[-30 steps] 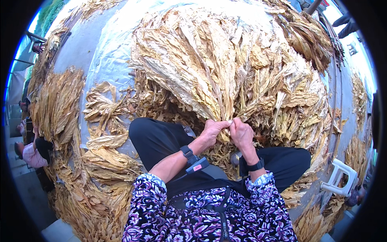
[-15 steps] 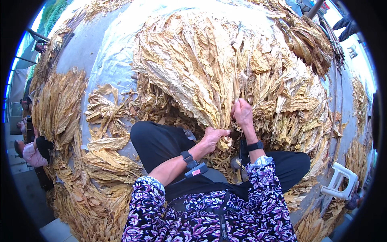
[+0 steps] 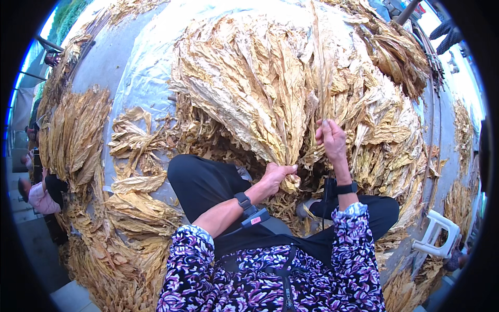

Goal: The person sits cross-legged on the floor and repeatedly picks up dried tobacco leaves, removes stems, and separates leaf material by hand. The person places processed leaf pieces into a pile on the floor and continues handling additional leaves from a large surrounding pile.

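My left hand (image 3: 275, 180) is closed around the gathered stem ends of a bundle of dried tobacco leaves (image 3: 260, 114), which fans out away from me. To its right, my right hand (image 3: 331, 136) pinches the stem of a single long dried leaf (image 3: 321, 62). That leaf stands up and stretches away over the heap. Beneath and to the right spreads a large pile of loose yellow-brown leaves (image 3: 374, 119). The lower part of the pile by my knees is in shadow.
My bent legs (image 3: 205, 182) frame the near side of the pile. More leaf heaps (image 3: 78, 135) lie at left. A white plastic stool (image 3: 437, 234) stands at right. Clear sheeting (image 3: 143, 78) covers part of the ground. A person in pink (image 3: 42, 197) sits at far left.
My right hand has moved right and slightly away from the bundle, and now holds a single leaf raised apart. My left hand keeps its grip in the same place.
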Demonstrator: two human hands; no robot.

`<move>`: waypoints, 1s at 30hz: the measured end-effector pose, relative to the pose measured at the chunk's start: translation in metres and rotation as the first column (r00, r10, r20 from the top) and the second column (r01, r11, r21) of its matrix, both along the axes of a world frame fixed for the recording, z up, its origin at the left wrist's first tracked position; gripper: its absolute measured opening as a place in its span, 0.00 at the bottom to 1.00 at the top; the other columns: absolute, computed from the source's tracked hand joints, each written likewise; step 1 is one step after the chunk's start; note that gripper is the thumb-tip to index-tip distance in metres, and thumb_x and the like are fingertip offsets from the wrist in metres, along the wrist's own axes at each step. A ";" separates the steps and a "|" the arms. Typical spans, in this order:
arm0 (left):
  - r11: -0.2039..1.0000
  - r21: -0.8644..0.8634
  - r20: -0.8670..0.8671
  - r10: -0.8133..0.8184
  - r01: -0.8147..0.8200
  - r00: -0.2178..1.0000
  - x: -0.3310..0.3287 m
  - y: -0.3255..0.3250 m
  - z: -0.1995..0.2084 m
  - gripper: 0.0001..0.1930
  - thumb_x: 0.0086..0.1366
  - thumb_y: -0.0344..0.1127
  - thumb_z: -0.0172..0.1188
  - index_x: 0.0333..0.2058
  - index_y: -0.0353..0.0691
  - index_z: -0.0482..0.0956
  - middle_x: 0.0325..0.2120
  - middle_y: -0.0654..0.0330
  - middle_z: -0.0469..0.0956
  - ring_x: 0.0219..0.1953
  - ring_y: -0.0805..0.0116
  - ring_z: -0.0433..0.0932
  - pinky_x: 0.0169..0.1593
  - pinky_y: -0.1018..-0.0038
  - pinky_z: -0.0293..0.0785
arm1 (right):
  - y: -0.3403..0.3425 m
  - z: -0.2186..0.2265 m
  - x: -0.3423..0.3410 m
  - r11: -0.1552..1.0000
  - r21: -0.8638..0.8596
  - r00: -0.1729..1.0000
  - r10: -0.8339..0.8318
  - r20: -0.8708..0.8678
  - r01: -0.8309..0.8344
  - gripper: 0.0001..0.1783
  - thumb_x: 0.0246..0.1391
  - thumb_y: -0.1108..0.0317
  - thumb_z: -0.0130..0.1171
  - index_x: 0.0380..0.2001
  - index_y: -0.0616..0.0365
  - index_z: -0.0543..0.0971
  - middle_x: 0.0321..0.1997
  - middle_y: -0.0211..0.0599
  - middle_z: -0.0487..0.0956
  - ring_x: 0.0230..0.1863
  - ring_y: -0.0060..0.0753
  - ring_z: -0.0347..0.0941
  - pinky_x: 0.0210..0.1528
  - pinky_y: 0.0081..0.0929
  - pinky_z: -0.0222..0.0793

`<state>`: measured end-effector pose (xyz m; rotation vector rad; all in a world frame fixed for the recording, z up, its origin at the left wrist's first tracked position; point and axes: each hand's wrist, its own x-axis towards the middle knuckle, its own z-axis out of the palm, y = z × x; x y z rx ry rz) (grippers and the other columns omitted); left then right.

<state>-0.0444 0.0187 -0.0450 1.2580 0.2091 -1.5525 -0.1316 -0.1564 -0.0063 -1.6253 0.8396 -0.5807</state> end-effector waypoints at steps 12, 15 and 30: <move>0.984 -0.096 0.047 0.154 -0.149 0.987 -0.005 0.002 -0.018 0.18 0.54 0.45 0.67 0.35 0.36 0.77 0.27 0.64 0.76 0.29 0.74 0.75 0.33 0.77 0.73 | 0.092 0.035 -0.022 0.884 -0.176 0.795 0.283 -0.537 -0.433 0.16 0.56 0.54 0.49 0.22 0.53 0.75 0.18 0.45 0.75 0.22 0.50 0.73 0.26 0.40 0.68; 0.989 -0.108 0.075 0.107 -0.098 0.991 -0.003 0.002 -0.006 0.15 0.55 0.40 0.66 0.35 0.35 0.77 0.25 0.64 0.76 0.26 0.74 0.75 0.29 0.75 0.74 | 0.076 0.026 -0.021 0.948 -0.108 0.805 0.189 -0.562 -0.299 0.21 0.55 0.50 0.51 0.21 0.55 0.78 0.18 0.40 0.77 0.22 0.39 0.75 0.27 0.36 0.69; 0.996 -0.024 0.016 0.085 -0.085 0.996 -0.002 0.002 0.006 0.06 0.55 0.28 0.62 0.26 0.34 0.74 0.17 0.61 0.74 0.17 0.70 0.73 0.20 0.73 0.73 | 0.037 -0.003 -0.057 0.904 -0.287 0.892 -0.387 -0.233 0.317 0.09 0.58 0.65 0.53 0.28 0.60 0.73 0.17 0.24 0.70 0.17 0.16 0.62 0.17 0.18 0.56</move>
